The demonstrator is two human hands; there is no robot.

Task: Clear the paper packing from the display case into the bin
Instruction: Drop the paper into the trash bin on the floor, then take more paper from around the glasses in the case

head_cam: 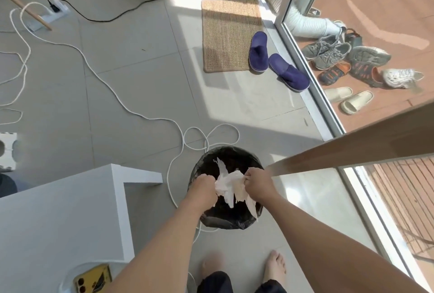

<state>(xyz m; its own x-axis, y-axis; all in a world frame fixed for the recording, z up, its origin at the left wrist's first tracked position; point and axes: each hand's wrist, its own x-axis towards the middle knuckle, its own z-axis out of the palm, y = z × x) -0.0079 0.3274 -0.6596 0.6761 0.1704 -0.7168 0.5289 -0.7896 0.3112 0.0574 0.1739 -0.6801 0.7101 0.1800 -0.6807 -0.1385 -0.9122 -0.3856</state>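
- Both hands grip one crumpled wad of white paper [229, 185] between them: left hand [203, 187] closed on its left edge, right hand [257, 183] closed on its right edge, torn strips hanging down.
- That paper sits directly over the mouth of the bin [249, 219], a round one lined with a black bag, on the floor just ahead of my bare feet [274, 267].
- I judge this as the drop step: the wad is above the opening, not yet let go.
- Next I need to open both fists together and maybe push the paper down, so the long strips fall inside and do not drape over the rim.
- A white cord [131, 111] loops on the tiles beside the bin; a white ledge [70, 201] stands to my left.
- No display case that I can be sure of shows, so I cannot tell how much packing is left.
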